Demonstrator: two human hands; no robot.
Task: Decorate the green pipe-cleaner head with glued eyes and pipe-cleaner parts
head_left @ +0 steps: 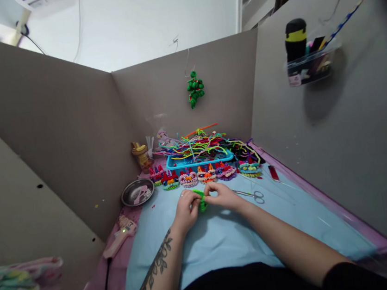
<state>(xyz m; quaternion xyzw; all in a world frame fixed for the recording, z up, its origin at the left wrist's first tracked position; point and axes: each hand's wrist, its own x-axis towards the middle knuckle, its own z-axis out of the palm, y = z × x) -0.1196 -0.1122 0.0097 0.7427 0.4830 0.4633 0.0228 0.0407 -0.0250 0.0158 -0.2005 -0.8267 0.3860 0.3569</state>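
Observation:
A bright green pipe-cleaner piece (pixel 202 204) is held over the blue cloth, between my two hands. My left hand (pixel 187 207) is closed, its fingers and thumb gripping the piece's left side. From the right, my right hand (pixel 223 196) pinches its upper right edge between thumb and fingertips. My fingers hide part of its shape. Scissors (pixel 251 195) lie just right of my right hand. Behind my hands stands a row of several colourful pipe-cleaner faces with horns or ears, among them an orange one (pixel 206 174) and a pink one (pixel 188 178).
A blue tray (pixel 200 163) heaped with loose pipe cleaners (pixel 197 145) stands at the back. To the left are a metal bowl (pixel 138 192) and a corded glue gun (pixel 122 237). A red-handled tool (pixel 273 173) lies right. Grey panels (pixel 187 90) enclose the table.

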